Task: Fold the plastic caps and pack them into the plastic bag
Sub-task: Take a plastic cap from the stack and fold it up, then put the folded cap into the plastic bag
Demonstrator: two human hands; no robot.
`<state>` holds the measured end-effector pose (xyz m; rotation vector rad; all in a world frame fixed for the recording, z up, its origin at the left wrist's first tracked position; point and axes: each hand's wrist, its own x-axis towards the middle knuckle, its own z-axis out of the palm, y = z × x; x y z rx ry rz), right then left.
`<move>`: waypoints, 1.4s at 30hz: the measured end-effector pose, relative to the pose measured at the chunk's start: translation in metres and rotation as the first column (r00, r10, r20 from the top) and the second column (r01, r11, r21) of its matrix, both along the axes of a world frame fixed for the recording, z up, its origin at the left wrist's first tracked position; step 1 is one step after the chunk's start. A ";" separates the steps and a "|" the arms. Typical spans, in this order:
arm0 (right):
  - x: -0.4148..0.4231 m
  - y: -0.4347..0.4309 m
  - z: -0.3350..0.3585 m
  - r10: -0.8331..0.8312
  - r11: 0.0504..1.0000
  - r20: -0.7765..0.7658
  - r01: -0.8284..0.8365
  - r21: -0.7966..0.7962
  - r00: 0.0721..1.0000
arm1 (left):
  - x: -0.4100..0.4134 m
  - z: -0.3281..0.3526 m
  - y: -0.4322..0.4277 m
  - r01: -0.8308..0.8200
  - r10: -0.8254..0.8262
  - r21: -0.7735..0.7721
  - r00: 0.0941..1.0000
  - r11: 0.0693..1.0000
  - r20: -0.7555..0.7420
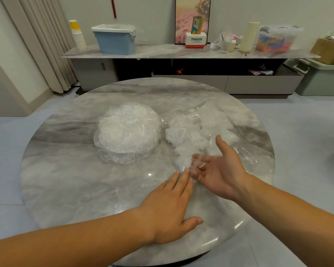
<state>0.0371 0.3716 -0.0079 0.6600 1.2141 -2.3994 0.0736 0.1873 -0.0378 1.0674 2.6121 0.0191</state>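
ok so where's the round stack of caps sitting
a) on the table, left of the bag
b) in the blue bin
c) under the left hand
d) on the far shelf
a: the stack of caps lies on the table, to the left of the plastic bag.

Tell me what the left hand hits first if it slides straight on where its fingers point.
Probably the plastic bag, whose near edge lies at the fingertips of the left hand, then the crumpled white caps inside it. Fingers of the right hand lie beside that line; depth is unclear.
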 end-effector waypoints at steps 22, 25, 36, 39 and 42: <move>-0.012 0.006 -0.005 -0.017 0.999 0.115 0.023 -0.046 0.993 | 0.001 -0.005 -0.011 0.064 -0.064 -0.061 0.998 0.996 0.003; -0.019 0.005 -0.010 -0.065 0.994 0.075 0.071 -0.087 0.995 | -0.002 -0.005 -0.012 0.072 -0.072 -0.053 0.997 0.996 -0.005; 0.001 0.027 -0.004 -0.202 0.979 0.015 0.201 0.047 0.979 | -0.004 -0.004 -0.013 0.071 -0.073 -0.078 0.997 0.994 -0.029; 0.013 0.031 -0.002 -0.204 0.972 0.029 0.199 0.125 0.979 | -0.004 -0.003 -0.016 0.068 -0.070 -0.071 0.997 0.995 -0.030; 0.025 0.032 0.001 -0.207 0.961 0.020 0.199 0.194 0.978 | -0.003 -0.003 -0.018 0.072 -0.074 -0.064 0.997 0.995 -0.037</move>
